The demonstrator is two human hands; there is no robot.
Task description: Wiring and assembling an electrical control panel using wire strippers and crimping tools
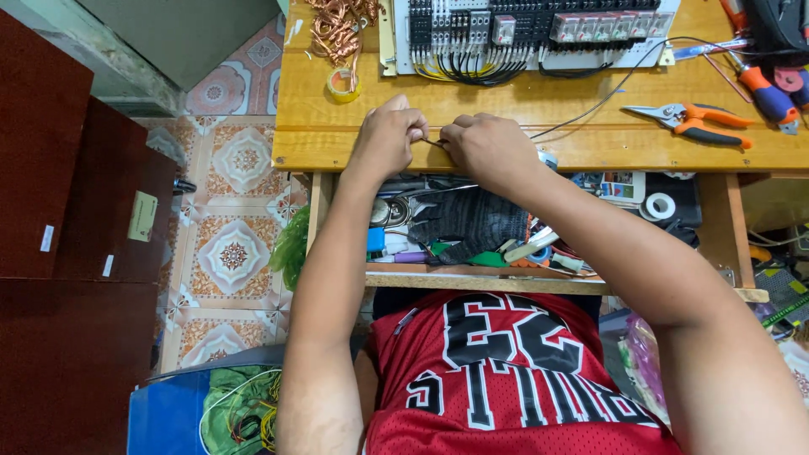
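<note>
My left hand (389, 135) and my right hand (487, 147) meet at the front edge of a yellow wooden workbench (320, 135). Both pinch a thin dark wire (434, 142) stretched between their fingertips. The wire runs on to the right toward a white panel (539, 29) of terminal blocks and relays with black wire loops, at the back of the bench.
Orange-handled pliers (695, 122) and a screwdriver (763, 88) lie at the right. A tangle of copper wire (337, 25) and a tape roll (343, 84) sit at the back left. A shelf under the bench holds a black glove (472, 221) and clutter. Dark red cabinets (59, 211) stand left.
</note>
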